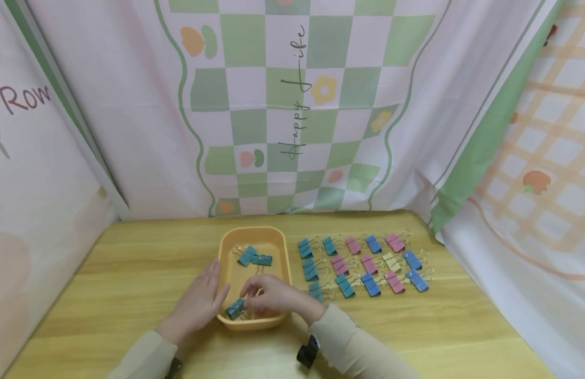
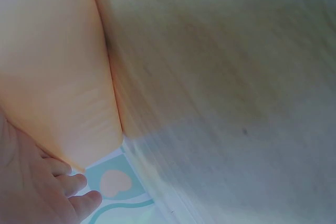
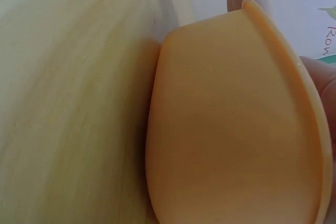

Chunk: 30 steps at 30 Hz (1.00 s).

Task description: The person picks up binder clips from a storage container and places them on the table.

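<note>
An orange plastic tray (image 1: 253, 324) stands on the table, with a teal binder clip (image 1: 247, 256) and another teal binder clip (image 1: 262, 260) lying near its far end. Along the tray's left side my left hand (image 1: 199, 297) rests with its fingers straight; the left wrist view shows those fingers (image 2: 73, 184) beside the tray's outer wall (image 2: 58, 77). My right hand (image 1: 273, 295) reaches in over the near right rim and pinches a third teal binder clip (image 1: 235, 309) at the near left corner. In the right wrist view, the tray wall (image 3: 236, 114) hides most of that hand.
Right of the tray, binder clips lie in three rows: teal ones (image 1: 310, 268), pink ones (image 1: 340, 265), blue ones (image 1: 370, 284) and a yellow one (image 1: 393, 261). A patterned curtain (image 1: 292, 121) hangs behind the wooden table (image 1: 145, 258). Black wrist gear (image 1: 307, 353) sits under the right sleeve.
</note>
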Motion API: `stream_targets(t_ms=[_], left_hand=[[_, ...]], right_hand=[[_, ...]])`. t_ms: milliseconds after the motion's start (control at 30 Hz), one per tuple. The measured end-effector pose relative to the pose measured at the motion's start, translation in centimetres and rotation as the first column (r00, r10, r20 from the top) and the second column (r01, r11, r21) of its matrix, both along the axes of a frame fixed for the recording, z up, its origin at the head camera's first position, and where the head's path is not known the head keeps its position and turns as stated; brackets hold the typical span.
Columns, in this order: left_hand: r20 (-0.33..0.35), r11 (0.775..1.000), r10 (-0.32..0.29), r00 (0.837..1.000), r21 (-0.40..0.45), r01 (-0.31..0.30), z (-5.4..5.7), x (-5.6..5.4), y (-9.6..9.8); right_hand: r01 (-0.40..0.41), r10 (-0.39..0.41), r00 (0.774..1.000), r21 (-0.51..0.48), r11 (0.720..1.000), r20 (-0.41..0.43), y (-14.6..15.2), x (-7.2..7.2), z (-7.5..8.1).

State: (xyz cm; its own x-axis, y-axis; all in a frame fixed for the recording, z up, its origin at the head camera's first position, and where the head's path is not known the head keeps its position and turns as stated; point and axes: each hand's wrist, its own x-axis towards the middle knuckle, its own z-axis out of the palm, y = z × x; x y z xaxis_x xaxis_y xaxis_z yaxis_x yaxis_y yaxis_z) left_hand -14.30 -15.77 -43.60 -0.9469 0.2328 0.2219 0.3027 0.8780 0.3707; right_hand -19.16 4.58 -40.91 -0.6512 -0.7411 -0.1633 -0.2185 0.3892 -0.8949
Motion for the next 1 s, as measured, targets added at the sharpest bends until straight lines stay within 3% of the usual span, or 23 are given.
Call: stream_targets(t_ms=[567, 1000], left_hand=[[0.026, 1.0, 0.003, 1.0, 0.007, -0.003, 0.06, -0.07, 0.01], [0.023, 1.0, -0.001, 1.0, 0.01, 0.001, 0.1, -0.02, 0.03]], right_hand=[[-0.163, 0.17, 0.984, 0.12, 0.979, -0.052, -0.41, -0.13, -0.51], [-0.172, 0.178, 0.982, 0.108, 0.979, -0.054, -0.43, -0.05, -0.53]])
